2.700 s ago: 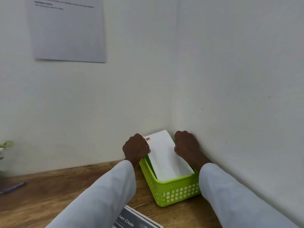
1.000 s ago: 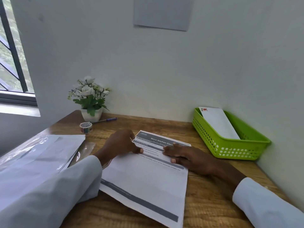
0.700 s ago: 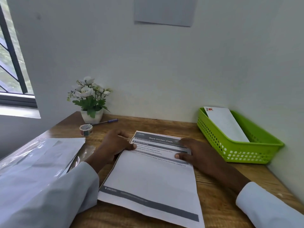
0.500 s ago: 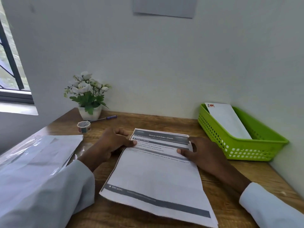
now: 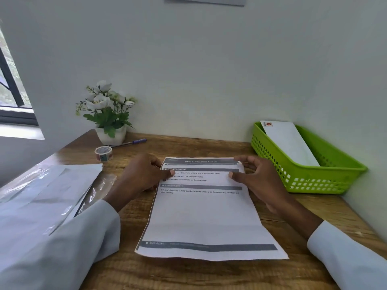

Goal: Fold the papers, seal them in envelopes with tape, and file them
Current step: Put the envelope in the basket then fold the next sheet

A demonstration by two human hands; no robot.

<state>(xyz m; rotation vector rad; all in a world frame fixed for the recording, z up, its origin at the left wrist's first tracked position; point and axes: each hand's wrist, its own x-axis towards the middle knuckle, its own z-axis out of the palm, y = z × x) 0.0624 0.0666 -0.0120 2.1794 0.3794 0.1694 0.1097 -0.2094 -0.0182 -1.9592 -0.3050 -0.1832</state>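
Observation:
A printed sheet of paper (image 5: 206, 214) lies flat on the wooden desk (image 5: 209, 147) in front of me. My left hand (image 5: 144, 174) pinches its far left corner, thumb on top of the print. My right hand (image 5: 257, 178) holds the far right corner the same way, thumb on the sheet and fingers behind the edge. A white envelope (image 5: 290, 143) leans inside the green basket (image 5: 326, 178) at the right. A roll of clear tape (image 5: 103, 153) sits at the back left. A stack of envelopes in clear plastic (image 5: 48, 191) lies at the left.
A small white pot of flowers (image 5: 107, 114) stands at the back left with a purple pen (image 5: 132, 142) beside it. Walls close the desk behind and to the right. A window is at the far left. White sleeves cover both forearms.
Both hands left the envelope in the basket and came back to the sheet. The sheet was turned square to me, and my hands now grip its far corners.

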